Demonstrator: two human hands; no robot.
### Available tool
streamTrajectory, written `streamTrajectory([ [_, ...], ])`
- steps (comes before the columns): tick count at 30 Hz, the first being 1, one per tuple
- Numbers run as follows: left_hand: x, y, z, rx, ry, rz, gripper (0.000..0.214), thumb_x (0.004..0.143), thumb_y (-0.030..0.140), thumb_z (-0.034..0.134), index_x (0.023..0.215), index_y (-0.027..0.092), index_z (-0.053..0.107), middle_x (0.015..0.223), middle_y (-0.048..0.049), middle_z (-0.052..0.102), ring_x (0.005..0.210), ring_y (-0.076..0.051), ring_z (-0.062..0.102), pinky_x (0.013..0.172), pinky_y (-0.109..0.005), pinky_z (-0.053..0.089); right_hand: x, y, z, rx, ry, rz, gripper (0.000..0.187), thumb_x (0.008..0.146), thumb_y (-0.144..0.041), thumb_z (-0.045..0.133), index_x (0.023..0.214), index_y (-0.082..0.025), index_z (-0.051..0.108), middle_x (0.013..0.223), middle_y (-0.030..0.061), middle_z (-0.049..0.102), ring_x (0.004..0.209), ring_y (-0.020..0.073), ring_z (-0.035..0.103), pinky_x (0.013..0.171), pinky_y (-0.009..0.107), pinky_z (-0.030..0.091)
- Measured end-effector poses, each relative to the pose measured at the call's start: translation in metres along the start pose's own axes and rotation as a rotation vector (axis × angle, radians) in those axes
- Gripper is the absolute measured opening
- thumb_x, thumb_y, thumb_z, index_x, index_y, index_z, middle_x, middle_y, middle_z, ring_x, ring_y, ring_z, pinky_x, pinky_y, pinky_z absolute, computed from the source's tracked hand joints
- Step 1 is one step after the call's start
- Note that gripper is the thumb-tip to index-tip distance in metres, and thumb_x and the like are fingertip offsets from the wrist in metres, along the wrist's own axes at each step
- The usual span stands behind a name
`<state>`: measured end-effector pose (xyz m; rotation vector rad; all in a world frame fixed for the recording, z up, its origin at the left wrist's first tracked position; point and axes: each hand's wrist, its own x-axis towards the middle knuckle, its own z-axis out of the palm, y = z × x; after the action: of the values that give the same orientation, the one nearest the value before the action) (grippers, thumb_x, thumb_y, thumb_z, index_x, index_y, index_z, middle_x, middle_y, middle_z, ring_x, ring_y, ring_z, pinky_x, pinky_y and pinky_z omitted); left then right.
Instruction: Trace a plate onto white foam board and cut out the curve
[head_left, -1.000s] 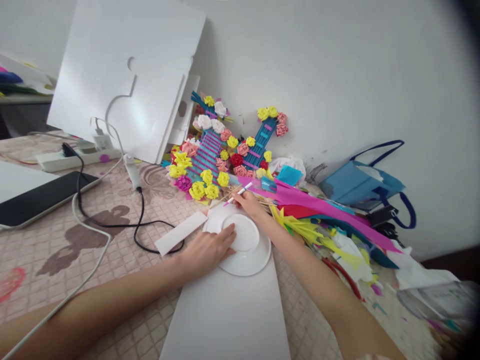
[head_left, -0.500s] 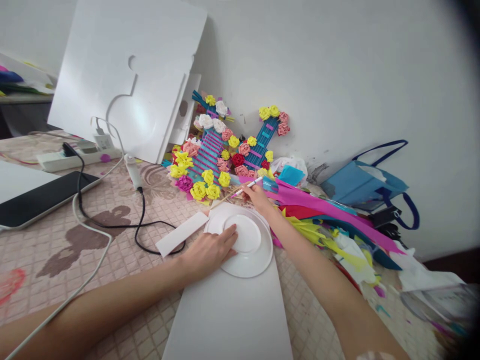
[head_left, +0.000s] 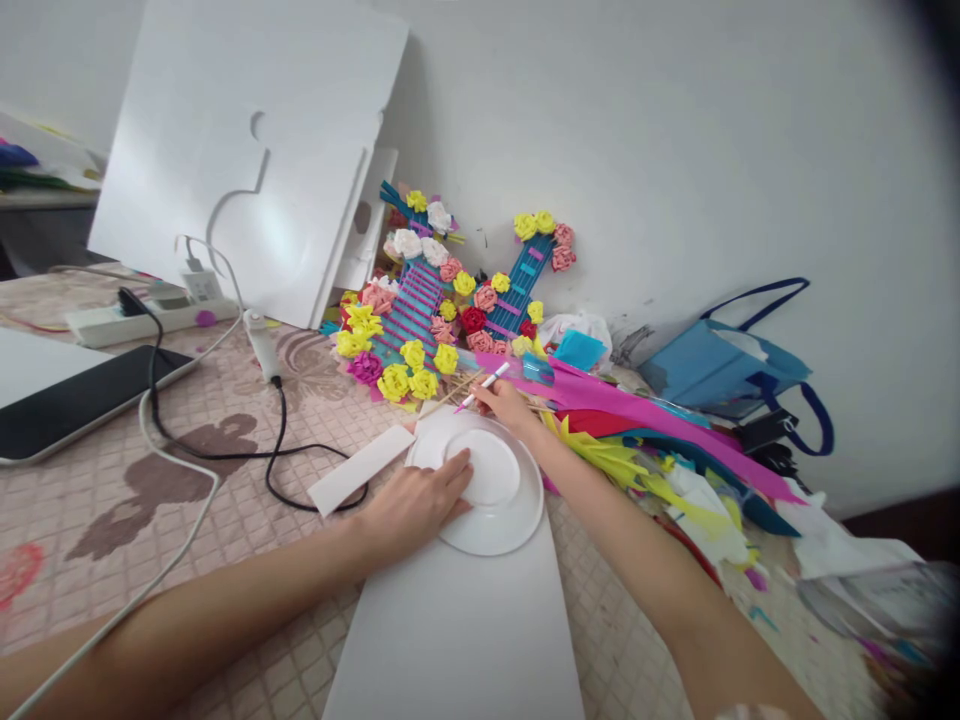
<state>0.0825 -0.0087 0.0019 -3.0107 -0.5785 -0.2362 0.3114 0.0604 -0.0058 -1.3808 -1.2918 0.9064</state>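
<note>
A round white plate [head_left: 491, 528] lies upside down on a long white board [head_left: 461, 635]. My left hand [head_left: 421, 500] rests on the plate's left side, its fingers stretched out across the raised base ring. Beyond the plate's far edge, my right hand [head_left: 504, 402] grips a slim white pen [head_left: 489, 380] with a pink tip. That tip points down and left, close to the plate's far rim; whether it touches the board I cannot tell. A short white strip [head_left: 361, 468] lies left of the plate.
Flower-covered guitar shapes [head_left: 420, 310] lean at the wall. Coloured crepe paper [head_left: 637, 410] and a blue bag [head_left: 731, 365] lie on the right. On the left are a glue gun [head_left: 261, 345] with its black cable, a power strip [head_left: 150, 318], a dark tablet-like slab [head_left: 90, 400] and large white boards [head_left: 255, 130].
My right hand has shifted slightly left and nearer, bringing the pen to a steeper angle with its tip by the plate's far rim. My left hand stays on the plate.
</note>
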Motion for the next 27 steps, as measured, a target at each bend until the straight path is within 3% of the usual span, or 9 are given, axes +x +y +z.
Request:
streamTrajectory([
  [6, 0.0, -0.001, 0.002, 0.007, 0.005, 0.002, 0.038, 0.097, 0.032, 0.042, 0.129, 0.013, 0.049, 0.145, -0.0141, 0.041, 0.08, -0.022, 0.07, 0.067, -0.036, 0.057, 0.004, 0.003, 0.005, 0.011, -0.014, -0.009, 0.034, 0.066, -0.051, 0.068, 0.069, -0.019, 0.056, 0.049, -0.0065, 0.05, 0.044, 0.0077, 0.043, 0.044, 0.021, 0.033],
  [16, 0.002, -0.002, 0.002, -0.006, 0.003, -0.009, 0.037, 0.097, 0.032, 0.039, 0.128, 0.015, 0.049, 0.145, -0.0149, 0.042, 0.081, -0.022, 0.069, 0.069, -0.036, 0.057, 0.009, 0.005, -0.006, 0.07, 0.071, 0.006, 0.042, 0.062, -0.058, 0.068, 0.068, -0.019, 0.052, 0.055, -0.0054, 0.053, 0.046, 0.0077, 0.046, 0.046, 0.021, 0.038],
  [27, 0.001, -0.001, 0.001, -0.033, 0.004, -0.013, 0.036, 0.096, 0.032, 0.044, 0.128, 0.016, 0.05, 0.144, -0.0148, 0.043, 0.081, -0.021, 0.07, 0.07, -0.034, 0.057, 0.003, 0.001, 0.003, 0.02, -0.029, 0.003, 0.038, 0.064, -0.053, 0.069, 0.067, -0.018, 0.054, 0.051, -0.0058, 0.052, 0.046, 0.0078, 0.046, 0.047, 0.021, 0.037],
])
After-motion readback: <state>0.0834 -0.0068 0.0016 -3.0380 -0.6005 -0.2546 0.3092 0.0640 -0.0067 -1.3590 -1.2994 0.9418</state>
